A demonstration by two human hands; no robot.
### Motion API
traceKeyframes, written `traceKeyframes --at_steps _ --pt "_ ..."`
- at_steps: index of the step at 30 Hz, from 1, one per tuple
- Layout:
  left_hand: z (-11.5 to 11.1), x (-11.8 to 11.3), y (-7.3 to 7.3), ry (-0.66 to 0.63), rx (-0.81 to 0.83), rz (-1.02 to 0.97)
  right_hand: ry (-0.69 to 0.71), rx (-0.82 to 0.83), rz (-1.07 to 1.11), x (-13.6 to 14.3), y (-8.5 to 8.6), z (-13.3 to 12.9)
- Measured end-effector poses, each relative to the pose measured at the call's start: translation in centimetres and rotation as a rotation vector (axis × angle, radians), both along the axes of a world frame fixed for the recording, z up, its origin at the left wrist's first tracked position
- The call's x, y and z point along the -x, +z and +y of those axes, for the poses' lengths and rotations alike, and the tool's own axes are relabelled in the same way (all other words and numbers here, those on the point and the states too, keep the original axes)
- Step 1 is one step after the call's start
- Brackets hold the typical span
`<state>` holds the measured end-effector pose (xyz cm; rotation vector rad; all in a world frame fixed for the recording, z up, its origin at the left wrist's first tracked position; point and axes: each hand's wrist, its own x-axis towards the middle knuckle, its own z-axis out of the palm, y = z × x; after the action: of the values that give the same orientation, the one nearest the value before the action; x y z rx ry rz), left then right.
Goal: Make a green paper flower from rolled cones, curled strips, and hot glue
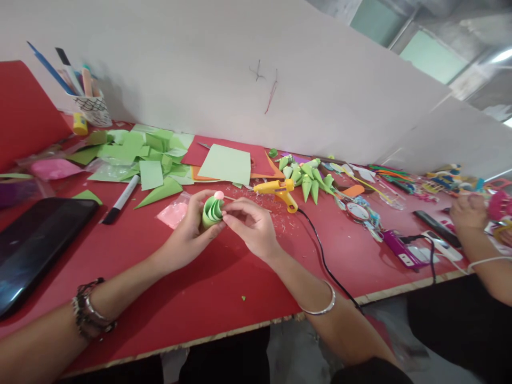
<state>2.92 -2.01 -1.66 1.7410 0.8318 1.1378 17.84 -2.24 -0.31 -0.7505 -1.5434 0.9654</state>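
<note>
Green paper curl (212, 212) held in my L grip (191, 225); R grip (255, 225) at its edge, can't tell if pinching; press lightly w/o creasing.

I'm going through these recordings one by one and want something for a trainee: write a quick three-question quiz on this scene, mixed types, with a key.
1. True or false: the left hand holds the rolled green piece.

2. Multiple choice: what colour is the glue gun lying on the table?
a) blue
b) yellow
c) purple

3. Fill in left or right: the patterned pen cup stands toward the ____ side of the picture.

Key: 1. true; 2. b; 3. left.
</note>
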Motion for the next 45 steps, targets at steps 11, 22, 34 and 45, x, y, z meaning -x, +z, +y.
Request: traceKeyframes --at_steps 11,22,34,45 --pt "-0.03 0.12 -0.04 0.009 -0.023 0.064 0.034 -0.012 -0.046 -0.14 -0.02 0.16" --pt "-0.12 0.10 0.06 0.031 -0.020 0.078 0.001 -0.042 -0.086 -0.26 0.13 0.05" --pt "-0.04 0.15 0.09 -0.006 0.041 0.004 -0.031 -0.050 -0.053 -0.19 0.15 -0.03" --pt "-0.05 0.25 0.05 -0.013 0.077 0.023 -0.058 -0.086 -0.124 -0.21 0.23 0.06"
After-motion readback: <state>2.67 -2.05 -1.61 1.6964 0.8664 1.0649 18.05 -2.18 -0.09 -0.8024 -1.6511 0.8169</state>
